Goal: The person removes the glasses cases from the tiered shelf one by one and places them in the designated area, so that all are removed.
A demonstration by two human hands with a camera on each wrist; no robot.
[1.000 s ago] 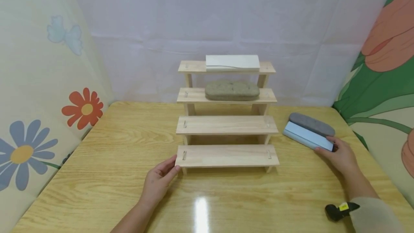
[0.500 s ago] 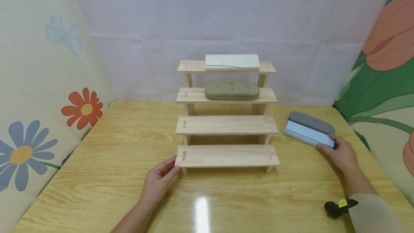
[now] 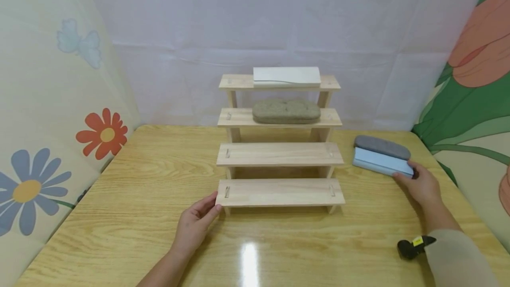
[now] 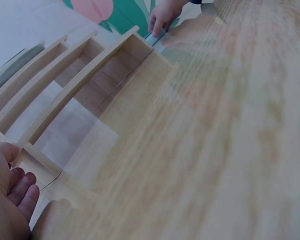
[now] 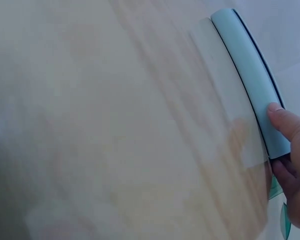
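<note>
A four-tier wooden display stand (image 3: 279, 191) stands on the table, stepped like stairs. My left hand (image 3: 195, 223) pinches the left end of its lowest shelf, with the thumb at the front corner in the left wrist view. To the right, my right hand (image 3: 420, 186) grips the right end of a light blue glasses case (image 3: 382, 162). In the right wrist view the thumb presses on the front of the blue case (image 5: 250, 75), and the other fingers are partly hidden at its end. Right behind it lies a grey glasses case (image 3: 381, 145).
A white glasses case (image 3: 286, 76) lies on the top shelf and an olive-grey glasses case (image 3: 286, 110) on the one below. The wood-grain table (image 3: 159, 167) is bounded by a white cloth (image 3: 191, 34) behind and flower-printed panels at both sides.
My right hand has shifted slightly back and right with the blue glasses case, which has turned more square to the stand. The grey case has turned slightly too. My left hand stays put.
</note>
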